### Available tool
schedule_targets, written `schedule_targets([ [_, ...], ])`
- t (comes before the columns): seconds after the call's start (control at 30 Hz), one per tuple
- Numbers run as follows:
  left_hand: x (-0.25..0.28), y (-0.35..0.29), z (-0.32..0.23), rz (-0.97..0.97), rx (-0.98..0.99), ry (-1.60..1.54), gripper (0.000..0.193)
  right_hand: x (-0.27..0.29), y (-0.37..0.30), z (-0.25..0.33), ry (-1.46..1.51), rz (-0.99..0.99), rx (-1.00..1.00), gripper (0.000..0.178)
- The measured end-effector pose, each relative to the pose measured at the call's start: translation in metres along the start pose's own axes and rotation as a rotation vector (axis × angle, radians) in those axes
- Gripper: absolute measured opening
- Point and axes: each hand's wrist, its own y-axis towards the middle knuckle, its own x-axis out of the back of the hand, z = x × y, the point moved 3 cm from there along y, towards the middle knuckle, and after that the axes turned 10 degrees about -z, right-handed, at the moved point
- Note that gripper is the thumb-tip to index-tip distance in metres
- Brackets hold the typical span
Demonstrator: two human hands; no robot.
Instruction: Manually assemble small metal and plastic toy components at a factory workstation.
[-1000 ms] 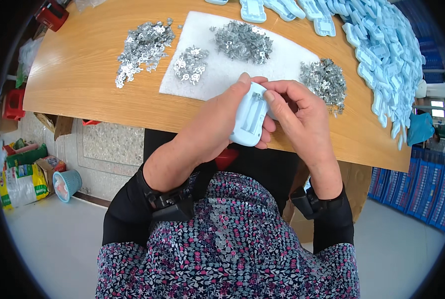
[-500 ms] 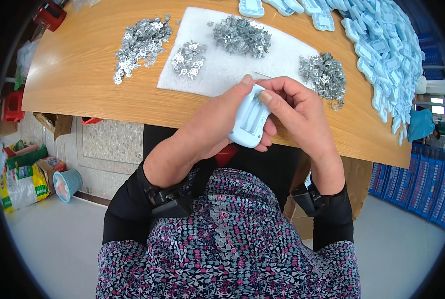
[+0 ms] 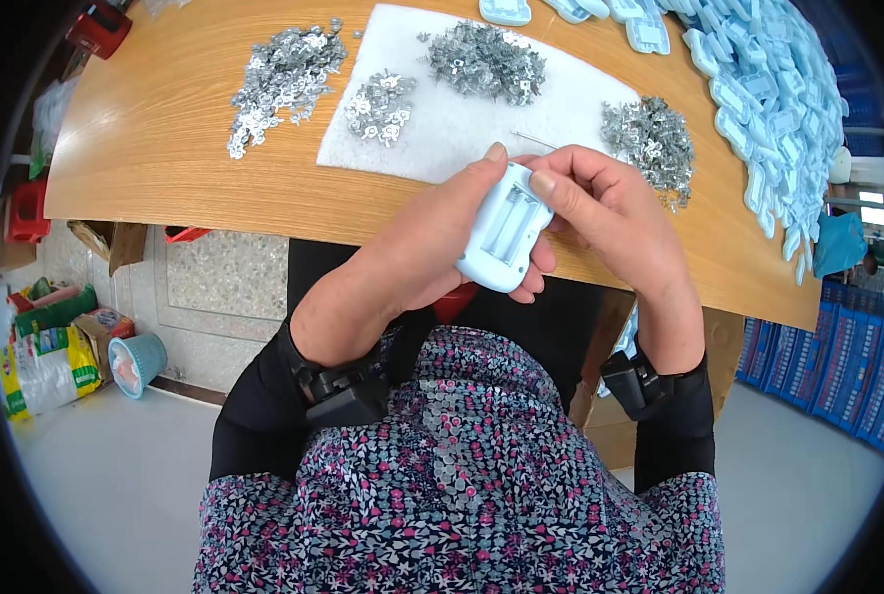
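Observation:
My left hand (image 3: 437,223) is closed around a light blue plastic battery case (image 3: 481,263), thumb along its upper left edge and fingertips showing past its right side. The case is tilted, with its long open battery compartment facing up. My right hand (image 3: 610,203) is at the case's upper right corner, its thumb tip at the rim and the other fingers curled. Whatever those fingers pinch is hidden. Just beyond them a thin metal rod (image 3: 534,139) shows over the white mat (image 3: 442,148); I cannot tell whether it is held or lying there.
Small metal pieces lie in heaps on the mat (image 3: 486,64) (image 3: 380,107), on the wooden table at left (image 3: 285,84) and at the mat's right edge (image 3: 650,144). Many light blue cases (image 3: 759,109) are piled far right. Blue crates (image 3: 828,361) stand beyond the table's right end.
My right hand has shifted slightly right, its thumb moving off the compartment's top end to the case's rim, so more of the compartment shows. The left hand keeps its hold.

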Motion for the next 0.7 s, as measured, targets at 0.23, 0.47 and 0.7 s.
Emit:
schedule_targets([
  [0.23, -0.001, -0.001, -0.005, -0.156, -0.12, 0.198, 0.05, 0.002, 0.004, 0.0, 0.065, 0.023, -0.03, 0.026],
  [0.47, 0.009, -0.009, -0.026, -0.179, -0.351, 0.868, 0.046, 0.005, 0.005, -0.007, 0.007, 0.039, -0.037, 0.025],
  [0.7, 0.012, 0.0, -0.02, -0.163, -0.579, 0.871, 0.048, 0.007, 0.0, -0.004, 0.206, 0.016, -0.106, 0.026],
])
